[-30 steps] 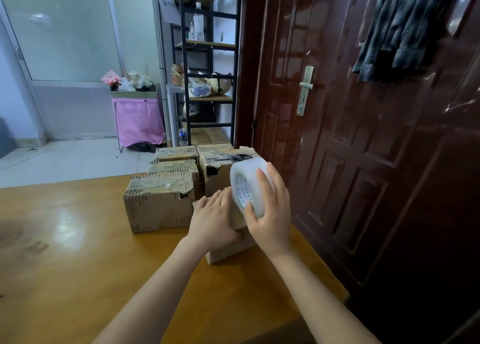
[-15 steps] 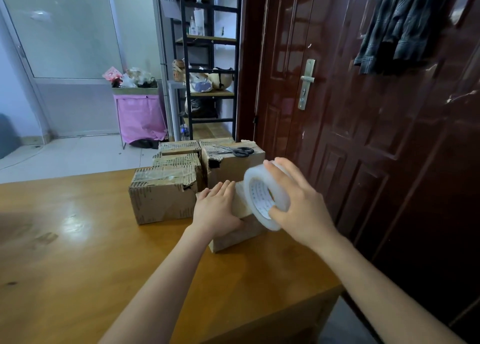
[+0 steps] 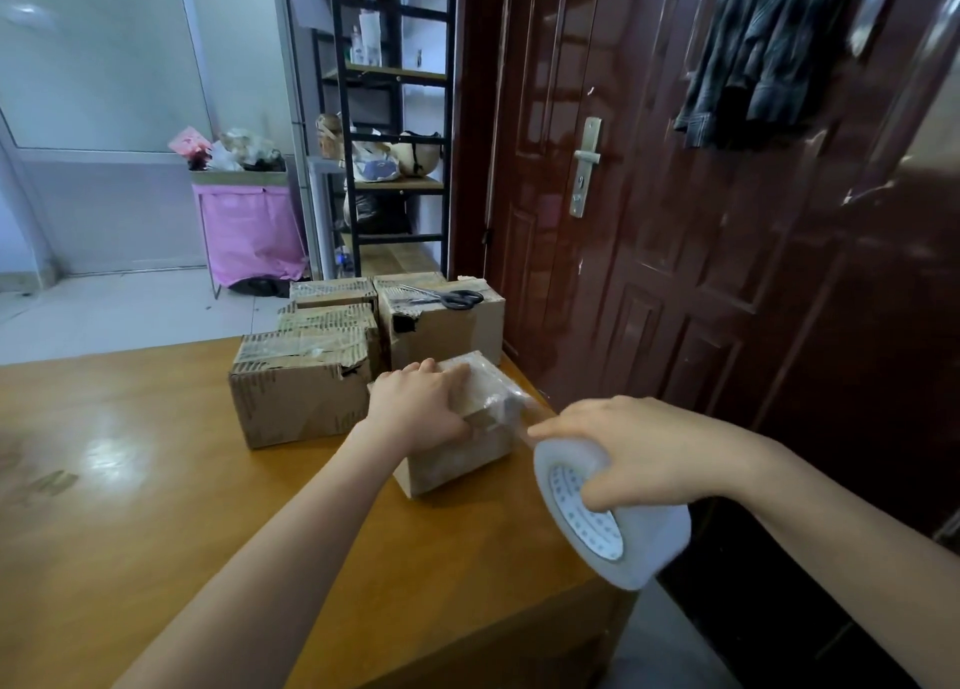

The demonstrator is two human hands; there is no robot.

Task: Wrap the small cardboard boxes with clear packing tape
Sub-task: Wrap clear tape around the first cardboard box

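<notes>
Left hand [image 3: 421, 410] lies flat atop small box [image 3: 457, 428], fingers straight. Right hand [image 3: 631, 452] grips tape roll [image 3: 613, 517] just right of box; clear strip [image 3: 514, 402] joins them.

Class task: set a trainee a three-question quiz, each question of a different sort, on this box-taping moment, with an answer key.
1. True or false: the left hand presses on the small box.
2. Which hand grips the tape roll?
3. The scissors lie: A) on the table; B) on a back box; C) in a hand.

Key: 1 true; 2 the right hand; 3 B.
</notes>
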